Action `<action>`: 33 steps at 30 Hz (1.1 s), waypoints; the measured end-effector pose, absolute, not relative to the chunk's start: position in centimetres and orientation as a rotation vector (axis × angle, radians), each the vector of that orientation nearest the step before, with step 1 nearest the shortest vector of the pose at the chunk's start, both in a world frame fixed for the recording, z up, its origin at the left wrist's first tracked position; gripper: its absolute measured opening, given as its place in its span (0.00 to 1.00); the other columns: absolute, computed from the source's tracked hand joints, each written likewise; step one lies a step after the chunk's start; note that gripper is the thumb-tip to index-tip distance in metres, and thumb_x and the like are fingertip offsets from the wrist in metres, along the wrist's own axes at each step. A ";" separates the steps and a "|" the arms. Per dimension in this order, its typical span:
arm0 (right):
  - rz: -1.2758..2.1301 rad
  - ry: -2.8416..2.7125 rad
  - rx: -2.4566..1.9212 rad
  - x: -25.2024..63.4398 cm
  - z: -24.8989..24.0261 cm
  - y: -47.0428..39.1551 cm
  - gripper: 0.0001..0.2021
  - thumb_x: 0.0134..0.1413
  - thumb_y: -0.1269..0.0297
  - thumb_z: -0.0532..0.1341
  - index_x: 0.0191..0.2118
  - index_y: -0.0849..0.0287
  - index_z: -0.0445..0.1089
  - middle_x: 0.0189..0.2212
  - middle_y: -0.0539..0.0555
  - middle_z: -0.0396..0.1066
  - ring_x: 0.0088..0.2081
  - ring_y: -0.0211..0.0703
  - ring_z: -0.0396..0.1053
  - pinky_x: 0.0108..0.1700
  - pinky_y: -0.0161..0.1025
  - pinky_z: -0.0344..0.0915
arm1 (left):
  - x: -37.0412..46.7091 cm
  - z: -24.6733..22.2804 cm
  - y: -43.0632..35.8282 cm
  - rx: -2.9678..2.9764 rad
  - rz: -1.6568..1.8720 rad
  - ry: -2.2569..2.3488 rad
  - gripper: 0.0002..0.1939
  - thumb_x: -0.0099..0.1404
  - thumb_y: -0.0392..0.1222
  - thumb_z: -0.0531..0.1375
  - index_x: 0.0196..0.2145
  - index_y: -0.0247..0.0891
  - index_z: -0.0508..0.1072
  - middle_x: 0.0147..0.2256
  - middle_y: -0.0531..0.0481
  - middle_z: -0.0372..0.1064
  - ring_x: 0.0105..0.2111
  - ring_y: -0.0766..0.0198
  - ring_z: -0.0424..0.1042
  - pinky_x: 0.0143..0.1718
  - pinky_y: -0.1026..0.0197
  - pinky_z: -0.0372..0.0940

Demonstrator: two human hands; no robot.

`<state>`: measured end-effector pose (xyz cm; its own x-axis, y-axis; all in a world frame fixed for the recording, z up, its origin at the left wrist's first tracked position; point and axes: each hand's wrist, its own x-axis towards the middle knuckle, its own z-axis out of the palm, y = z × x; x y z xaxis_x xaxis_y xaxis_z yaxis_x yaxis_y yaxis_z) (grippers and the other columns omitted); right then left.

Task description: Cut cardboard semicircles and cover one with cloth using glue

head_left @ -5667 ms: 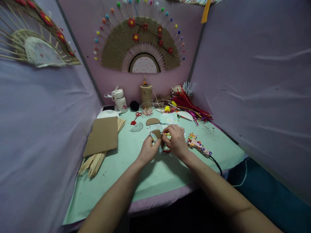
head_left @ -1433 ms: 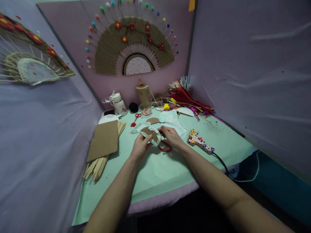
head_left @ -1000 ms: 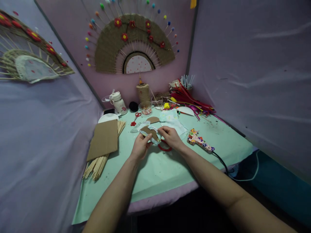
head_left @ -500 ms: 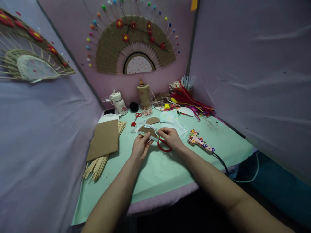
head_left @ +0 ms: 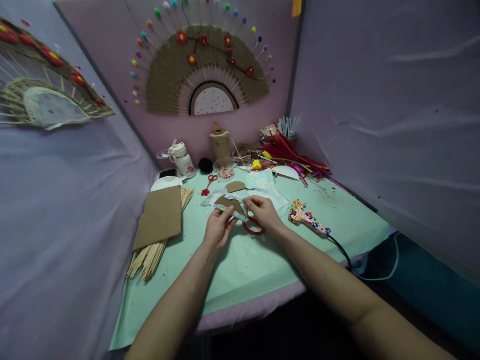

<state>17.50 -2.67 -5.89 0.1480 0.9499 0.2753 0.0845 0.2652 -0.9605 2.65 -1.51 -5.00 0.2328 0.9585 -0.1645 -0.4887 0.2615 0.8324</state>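
A brown cardboard half-circle (head_left: 228,203) with pale fabric folded over its edges is gripped by my left hand (head_left: 219,226), thumb on top and fingers beneath. My right hand (head_left: 263,212) pinches at the fabric along the piece's right edge; its fingertips are too small to make out clearly. Just below that hand, red-handled scissors (head_left: 255,231) lie on the table, partly hidden by the held piece. Behind it rests another cardboard half-circle (head_left: 236,186), with pale fabric pieces (head_left: 275,196) to its right.
A flowered glue gun (head_left: 309,221) with a black cord lies at right. On the left, a cardboard sheet (head_left: 161,217) covers wooden sticks (head_left: 152,260). Small red scissors (head_left: 210,181), a bottle (head_left: 183,160), twine (head_left: 220,145) and red pipe cleaners (head_left: 290,152) stand farther back.
The right edge of the held piece has turned slightly toward my right hand, and more fabric shows along that edge. My left hand has shifted slightly right.
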 end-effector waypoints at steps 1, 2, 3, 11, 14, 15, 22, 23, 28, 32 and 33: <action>0.856 -1.253 -1.124 17.5 -5.9 -2.7 0.17 0.50 0.48 0.61 0.28 0.60 0.72 0.24 0.51 0.70 0.28 0.39 0.64 0.32 0.36 0.61 | 2.7 -5.0 -1.6 0.747 1.132 0.790 0.18 0.46 0.40 0.72 0.33 0.36 0.72 0.33 0.52 0.75 0.33 0.67 0.74 0.38 0.63 0.68; 0.847 -1.255 -1.134 17.4 -6.0 -2.7 0.17 0.49 0.49 0.62 0.28 0.60 0.72 0.24 0.51 0.70 0.27 0.39 0.63 0.31 0.36 0.60 | 2.8 -5.1 -1.7 0.761 1.135 0.794 0.18 0.45 0.40 0.72 0.34 0.36 0.72 0.33 0.52 0.75 0.33 0.67 0.74 0.38 0.63 0.68; 0.833 -1.260 -1.147 17.4 -6.1 -2.8 0.16 0.49 0.50 0.63 0.27 0.60 0.71 0.23 0.50 0.69 0.26 0.38 0.63 0.30 0.36 0.59 | 2.8 -5.1 -1.8 0.775 1.135 0.796 0.18 0.46 0.40 0.72 0.34 0.36 0.73 0.33 0.52 0.75 0.33 0.67 0.74 0.37 0.64 0.68; 0.817 -1.277 -1.142 17.4 -6.1 -2.7 0.18 0.53 0.49 0.60 0.28 0.61 0.71 0.23 0.50 0.68 0.27 0.38 0.62 0.30 0.36 0.59 | 2.9 -5.3 -1.8 0.807 1.129 0.786 0.19 0.46 0.42 0.72 0.34 0.35 0.73 0.34 0.51 0.75 0.33 0.67 0.73 0.37 0.63 0.68; 0.863 -1.242 -1.115 17.6 -6.0 -2.6 0.21 0.55 0.45 0.57 0.29 0.60 0.72 0.26 0.51 0.70 0.29 0.40 0.64 0.32 0.36 0.61 | 3.0 -5.4 -1.9 0.880 1.099 0.825 0.18 0.46 0.43 0.72 0.34 0.35 0.74 0.35 0.49 0.76 0.33 0.64 0.73 0.35 0.62 0.68; 0.865 -1.233 -1.113 17.7 -6.0 -2.6 0.20 0.54 0.45 0.57 0.30 0.60 0.72 0.27 0.52 0.71 0.30 0.40 0.65 0.32 0.36 0.62 | 3.0 -5.5 -2.0 0.911 1.084 0.848 0.18 0.45 0.43 0.72 0.34 0.35 0.75 0.34 0.48 0.76 0.33 0.64 0.73 0.35 0.62 0.68; 0.836 -1.256 -1.133 17.8 -6.1 -2.6 0.13 0.49 0.53 0.63 0.29 0.60 0.72 0.26 0.52 0.71 0.29 0.40 0.65 0.31 0.36 0.63 | 3.1 -5.7 -2.1 1.020 1.037 0.852 0.18 0.45 0.44 0.72 0.34 0.34 0.76 0.33 0.46 0.76 0.31 0.62 0.73 0.35 0.60 0.68; 0.838 -1.258 -1.133 17.8 -6.0 -2.7 0.14 0.49 0.53 0.62 0.29 0.60 0.72 0.26 0.52 0.71 0.29 0.39 0.65 0.31 0.35 0.62 | 3.0 -5.8 -2.0 1.019 1.034 0.858 0.18 0.45 0.44 0.72 0.33 0.34 0.76 0.32 0.46 0.75 0.31 0.62 0.73 0.34 0.60 0.68; 0.856 -1.284 -1.135 17.8 -5.9 -2.6 0.16 0.51 0.50 0.61 0.29 0.60 0.72 0.25 0.51 0.71 0.29 0.39 0.65 0.31 0.35 0.62 | 2.9 -5.9 -1.8 1.059 1.006 0.907 0.17 0.45 0.43 0.72 0.32 0.33 0.76 0.31 0.46 0.75 0.30 0.61 0.73 0.33 0.60 0.67; 0.870 -1.269 -1.159 17.8 -5.9 -2.6 0.19 0.47 0.46 0.63 0.25 0.60 0.71 0.22 0.50 0.69 0.26 0.39 0.63 0.29 0.35 0.61 | 2.9 -5.7 -2.0 1.038 0.961 0.884 0.18 0.45 0.42 0.72 0.34 0.33 0.76 0.32 0.46 0.75 0.31 0.62 0.74 0.32 0.61 0.68; 0.891 -1.260 -1.144 17.8 -5.9 -2.6 0.21 0.48 0.43 0.62 0.26 0.60 0.72 0.23 0.51 0.70 0.26 0.39 0.64 0.29 0.35 0.61 | 2.8 -5.6 -1.9 0.997 0.954 0.867 0.17 0.46 0.41 0.72 0.34 0.33 0.75 0.33 0.46 0.76 0.31 0.62 0.74 0.32 0.62 0.68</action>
<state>17.81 -2.60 -5.88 0.1331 0.9603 0.2450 0.0893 0.2346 -0.9680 2.77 -1.94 -5.58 0.3371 0.9291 -0.1518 -0.2399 0.2407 0.9405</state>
